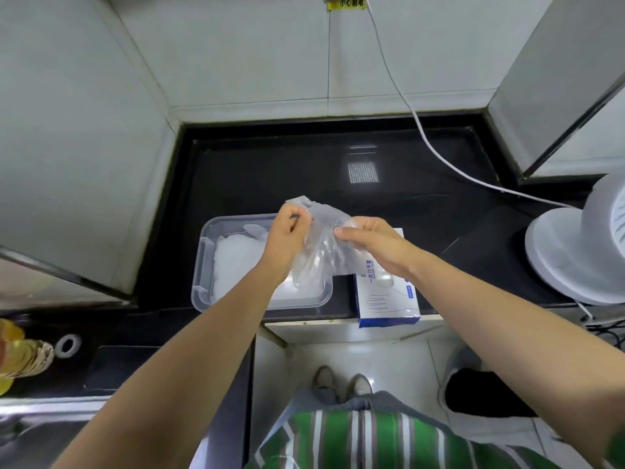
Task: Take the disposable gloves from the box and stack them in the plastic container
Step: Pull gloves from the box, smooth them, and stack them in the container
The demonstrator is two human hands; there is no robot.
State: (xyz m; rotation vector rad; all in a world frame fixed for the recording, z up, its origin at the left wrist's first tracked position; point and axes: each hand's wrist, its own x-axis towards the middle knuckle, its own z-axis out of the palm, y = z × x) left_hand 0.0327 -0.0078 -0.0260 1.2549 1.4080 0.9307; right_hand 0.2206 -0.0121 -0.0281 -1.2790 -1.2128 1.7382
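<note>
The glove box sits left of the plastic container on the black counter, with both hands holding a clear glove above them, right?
Not quite: the head view shows the glove box right of the plastic container, not left. The rest holds: both sit on the black counter, and the left hand and right hand hold a clear glove above them.

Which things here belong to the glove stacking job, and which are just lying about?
Belong to the job:
disposable glove, pinched by left hand and right hand
glove box
plastic container
stacked gloves inside it

Just lying about:
white cable
white appliance
bottle of yellow liquid
bin on the floor
</note>
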